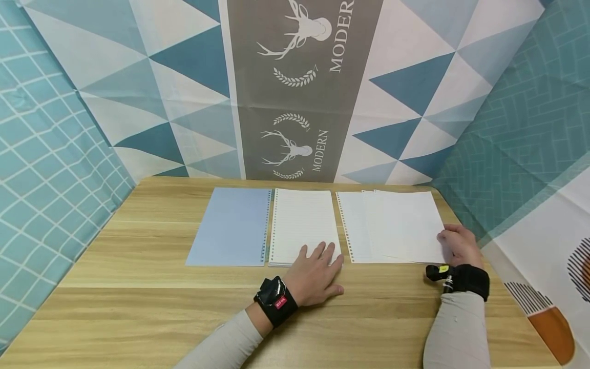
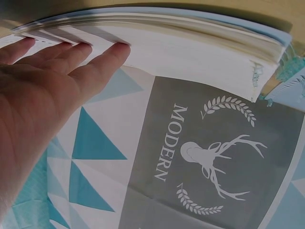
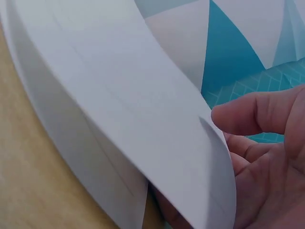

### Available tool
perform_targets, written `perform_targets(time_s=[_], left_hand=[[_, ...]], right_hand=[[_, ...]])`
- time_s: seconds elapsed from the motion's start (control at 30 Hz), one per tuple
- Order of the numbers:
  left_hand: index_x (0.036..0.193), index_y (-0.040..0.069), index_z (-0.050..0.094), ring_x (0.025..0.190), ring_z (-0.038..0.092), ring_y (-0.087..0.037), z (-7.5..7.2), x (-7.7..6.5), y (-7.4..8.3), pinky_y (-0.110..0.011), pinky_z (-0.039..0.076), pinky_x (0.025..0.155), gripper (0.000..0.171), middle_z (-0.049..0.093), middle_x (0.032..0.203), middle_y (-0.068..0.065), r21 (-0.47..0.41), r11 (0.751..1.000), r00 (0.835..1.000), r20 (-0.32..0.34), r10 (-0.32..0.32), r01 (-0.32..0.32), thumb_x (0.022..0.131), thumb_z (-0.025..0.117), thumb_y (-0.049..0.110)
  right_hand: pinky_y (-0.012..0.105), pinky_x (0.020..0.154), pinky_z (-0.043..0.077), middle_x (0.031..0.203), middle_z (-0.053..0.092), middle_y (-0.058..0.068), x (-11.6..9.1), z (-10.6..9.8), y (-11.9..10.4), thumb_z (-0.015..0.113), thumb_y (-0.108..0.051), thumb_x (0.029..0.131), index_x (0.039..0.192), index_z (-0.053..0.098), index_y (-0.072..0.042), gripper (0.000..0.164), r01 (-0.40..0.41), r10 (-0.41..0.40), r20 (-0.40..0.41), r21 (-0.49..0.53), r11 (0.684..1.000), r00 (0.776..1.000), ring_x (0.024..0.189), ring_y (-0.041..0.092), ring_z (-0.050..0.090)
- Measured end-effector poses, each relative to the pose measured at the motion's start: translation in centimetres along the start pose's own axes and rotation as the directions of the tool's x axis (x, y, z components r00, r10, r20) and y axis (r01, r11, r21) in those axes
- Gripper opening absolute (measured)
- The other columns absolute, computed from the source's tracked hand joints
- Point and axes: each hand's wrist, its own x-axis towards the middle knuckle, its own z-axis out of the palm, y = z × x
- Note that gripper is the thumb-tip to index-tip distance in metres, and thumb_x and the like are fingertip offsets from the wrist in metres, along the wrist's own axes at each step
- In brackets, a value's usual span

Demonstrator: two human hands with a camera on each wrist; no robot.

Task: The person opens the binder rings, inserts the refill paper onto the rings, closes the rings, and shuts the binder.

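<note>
A ring-bound notebook lies open, its blue cover (image 1: 232, 225) to the left and a stack of lined pages (image 1: 301, 218) to the right. My left hand (image 1: 315, 277) rests its spread fingers on the lower right corner of that stack; in the left wrist view the fingertips (image 2: 121, 50) touch the top page. Beside the notebook, several loose white sheets (image 1: 401, 220) with punched left edges overlap one another. My right hand (image 1: 461, 246) holds the right edge of the top sheet, which bows upward in the right wrist view, thumb (image 3: 248, 114) at its edge and fingers partly hidden beneath.
Everything lies on a wooden table (image 1: 152, 307). A patterned cloth with deer prints (image 1: 295, 148) stands behind the back edge, and tile-patterned cloths (image 1: 50, 154) flank the sides. Each wrist wears a black strap with a small camera (image 1: 276, 300).
</note>
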Motion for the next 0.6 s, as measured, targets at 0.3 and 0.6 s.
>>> perform_targets(time_s=[0.3,0.6], left_hand=[[0.156,0.021,0.039,0.149,0.04,-0.03,0.06,-0.01,0.0,-0.059,0.042,0.112,0.073,0.038,0.163,-0.011,0.019,1.0,1.0,-0.013,0.005,-0.004,0.1,0.039,0.069],[0.155,0.021,0.04,0.149,0.041,-0.03,0.03,-0.04,0.0,-0.059,0.043,0.111,0.073,0.039,0.162,-0.012,0.022,1.0,1.0,-0.023,0.008,-0.007,0.1,0.039,0.068]], right_hand=[[0.057,0.123,0.023,0.164,0.018,0.028,0.48,0.24,0.16,0.048,-0.024,0.104,0.156,0.028,0.004,0.063,0.002,-0.004,-0.037,-0.052,0.999,0.999,0.143,0.042,0.025],[0.056,0.124,0.023,0.166,0.015,0.029,0.39,0.32,0.1,0.046,-0.013,0.103,0.156,0.027,0.006,0.059,0.002,-0.002,-0.016,-0.052,0.999,1.0,0.149,0.042,0.021]])
